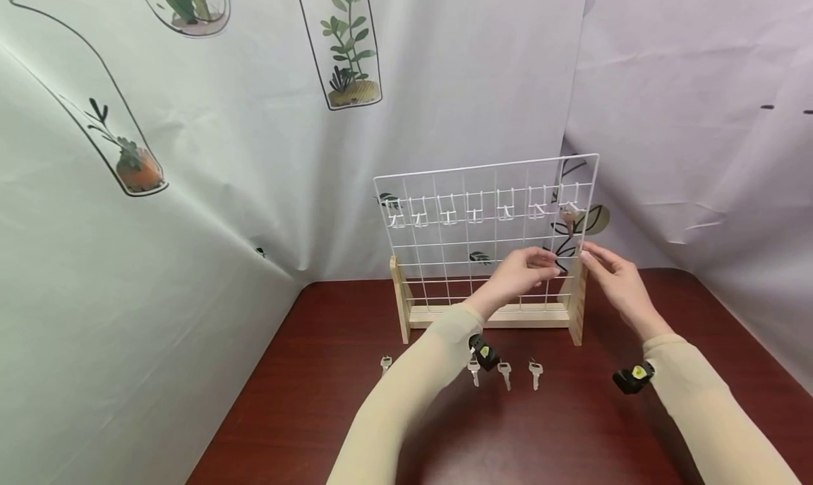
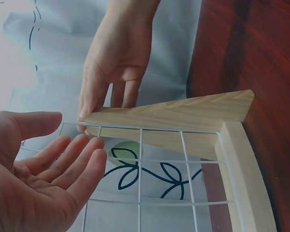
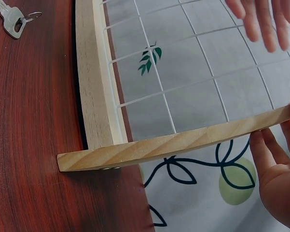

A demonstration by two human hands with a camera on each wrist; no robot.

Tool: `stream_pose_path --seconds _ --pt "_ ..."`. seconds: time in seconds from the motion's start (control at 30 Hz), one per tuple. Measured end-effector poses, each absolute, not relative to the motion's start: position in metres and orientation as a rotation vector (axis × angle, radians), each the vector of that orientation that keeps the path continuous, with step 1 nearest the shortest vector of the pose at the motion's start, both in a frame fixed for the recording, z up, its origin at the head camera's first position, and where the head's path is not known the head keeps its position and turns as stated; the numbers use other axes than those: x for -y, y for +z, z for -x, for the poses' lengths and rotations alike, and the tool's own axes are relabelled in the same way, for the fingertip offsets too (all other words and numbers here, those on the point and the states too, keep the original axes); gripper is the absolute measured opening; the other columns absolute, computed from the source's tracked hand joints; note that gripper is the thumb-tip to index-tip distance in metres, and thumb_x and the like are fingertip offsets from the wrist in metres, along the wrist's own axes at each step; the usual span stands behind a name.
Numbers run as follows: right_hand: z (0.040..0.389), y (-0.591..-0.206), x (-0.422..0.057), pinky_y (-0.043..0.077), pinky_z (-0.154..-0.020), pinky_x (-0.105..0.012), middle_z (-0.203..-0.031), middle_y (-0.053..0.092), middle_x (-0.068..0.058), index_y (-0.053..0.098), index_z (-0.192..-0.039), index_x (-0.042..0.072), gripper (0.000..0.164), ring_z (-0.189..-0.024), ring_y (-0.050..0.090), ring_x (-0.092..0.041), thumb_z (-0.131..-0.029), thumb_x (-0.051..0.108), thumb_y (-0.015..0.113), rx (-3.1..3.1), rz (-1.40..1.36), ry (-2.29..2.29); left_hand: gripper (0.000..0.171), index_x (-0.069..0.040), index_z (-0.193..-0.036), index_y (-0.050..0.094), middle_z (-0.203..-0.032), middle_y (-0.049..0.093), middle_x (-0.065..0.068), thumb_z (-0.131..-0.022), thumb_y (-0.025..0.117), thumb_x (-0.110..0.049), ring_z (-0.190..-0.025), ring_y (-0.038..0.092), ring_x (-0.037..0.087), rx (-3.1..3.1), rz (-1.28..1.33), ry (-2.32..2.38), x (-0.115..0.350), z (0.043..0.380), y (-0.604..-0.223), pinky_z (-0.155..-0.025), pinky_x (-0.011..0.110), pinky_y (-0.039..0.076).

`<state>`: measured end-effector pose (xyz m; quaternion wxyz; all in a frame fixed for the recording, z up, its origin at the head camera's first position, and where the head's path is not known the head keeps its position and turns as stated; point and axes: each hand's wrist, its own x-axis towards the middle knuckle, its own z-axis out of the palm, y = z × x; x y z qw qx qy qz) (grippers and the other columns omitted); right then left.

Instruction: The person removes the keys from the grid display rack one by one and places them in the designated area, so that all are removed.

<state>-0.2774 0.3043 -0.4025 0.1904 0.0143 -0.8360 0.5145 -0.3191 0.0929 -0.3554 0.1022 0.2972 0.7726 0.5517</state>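
A white wire grid rack (image 1: 483,243) stands on wooden legs, with a row of white hooks (image 1: 473,215) near its top. From the hook at the far right hangs a key (image 1: 569,221). My right hand (image 1: 619,284) pinches the upper end of the right wooden upright (image 3: 183,137), its thumb on one side and fingers on the other. In front of the grid's right part is my left hand (image 1: 517,277), fingers loosely bent and holding nothing. The left wrist view shows its palm (image 2: 43,193) beside the wires.
On the dark red table (image 1: 286,414) in front of the rack lie several keys, among them one by the left leg (image 1: 385,363) and one at the right of the row (image 1: 536,373). A white cloth (image 1: 254,132) printed with plants hangs behind and on the sides.
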Motion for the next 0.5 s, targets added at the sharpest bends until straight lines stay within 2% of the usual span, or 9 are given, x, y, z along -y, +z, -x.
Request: stream_pose_path --seconds 0.07,0.17,0.3,0.4,0.5 --pt "0.278 -0.403 -0.305 0.048 -0.1 -0.028 -0.15 0.048 -0.017 0.049 -0.15 0.013 0.056 -0.118 0.051 0.005 -0.103 0.045 0.054 2.362 -0.035 1.439 0.03 -0.003 -0.122 0.068 -0.108 0.073 0.007 -0.094 0.072 -0.012 -0.087 0.068 0.008 -2.27 -0.867 1.656 -0.095 0.32 -0.353 -0.071 0.02 0.056" --pt "0.278 -0.402 -0.304 0.048 -0.101 -0.03 -0.149 0.049 -0.017 0.049 -0.15 0.013 0.057 -0.118 0.05 0.004 -0.103 0.046 0.053 2.367 -0.025 1.433 0.032 -0.003 -0.124 0.067 -0.109 0.073 0.008 -0.094 0.073 -0.012 -0.092 0.07 0.016 -2.25 -0.857 1.694 -0.098 0.32 -0.349 -0.075 0.024 0.057" --pt "0.278 -0.401 -0.304 0.045 -0.106 -0.044 -0.149 0.048 -0.018 0.048 -0.15 0.012 0.058 -0.123 0.05 0.0 -0.103 0.047 0.053 2.372 -0.022 1.434 0.033 -0.001 -0.125 0.066 -0.111 0.073 0.009 -0.094 0.072 -0.011 -0.089 0.069 0.01 -2.225 -0.856 1.732 -0.101 0.32 -0.344 -0.078 0.026 0.058" --pt "0.279 -0.401 -0.304 0.041 -0.107 -0.055 -0.15 0.047 -0.019 0.048 -0.15 0.012 0.058 -0.126 0.05 -0.006 -0.104 0.046 0.052 2.371 -0.026 1.44 0.035 0.001 -0.127 0.064 -0.112 0.072 0.01 -0.094 0.071 -0.01 -0.087 0.067 0.006 -2.201 -0.85 1.759 -0.103 0.321 -0.341 -0.076 0.022 0.057" --pt "0.279 -0.402 -0.304 0.04 -0.107 -0.057 -0.15 0.047 -0.02 0.048 -0.15 0.011 0.059 -0.128 0.049 -0.01 -0.104 0.047 0.052 2.369 -0.024 1.444 0.037 0.001 -0.129 0.063 -0.114 0.072 0.01 -0.095 0.071 -0.011 -0.089 0.068 0.008 -2.178 -0.847 1.775 -0.105 0.321 -0.339 -0.075 0.019 0.056"
